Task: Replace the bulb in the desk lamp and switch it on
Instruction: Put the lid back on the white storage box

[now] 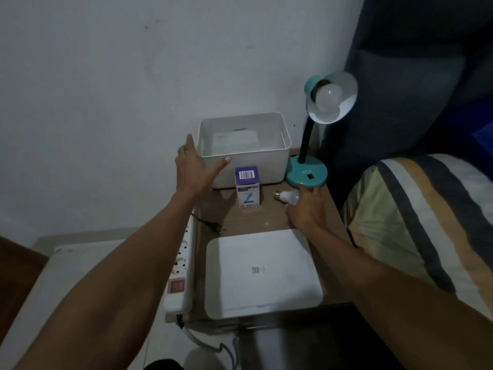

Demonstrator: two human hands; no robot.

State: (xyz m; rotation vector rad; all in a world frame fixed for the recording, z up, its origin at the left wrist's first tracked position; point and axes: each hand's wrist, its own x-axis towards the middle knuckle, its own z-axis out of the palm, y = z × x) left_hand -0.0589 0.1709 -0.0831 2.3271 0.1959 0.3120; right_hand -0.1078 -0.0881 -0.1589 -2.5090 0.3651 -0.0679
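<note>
Loose bulb (288, 197) lies on its side on the table (240, 220), screw cap pointing left, globe under the right hand (306, 206) — fingers closing on it. Lamp (306, 174) stands just behind. Left hand (193, 169) open against the white bin (244, 150) — farther off.

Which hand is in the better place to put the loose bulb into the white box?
The right hand. It already grips the loose bulb on the table. The left hand is open against the white box, probably steadying it.
</note>
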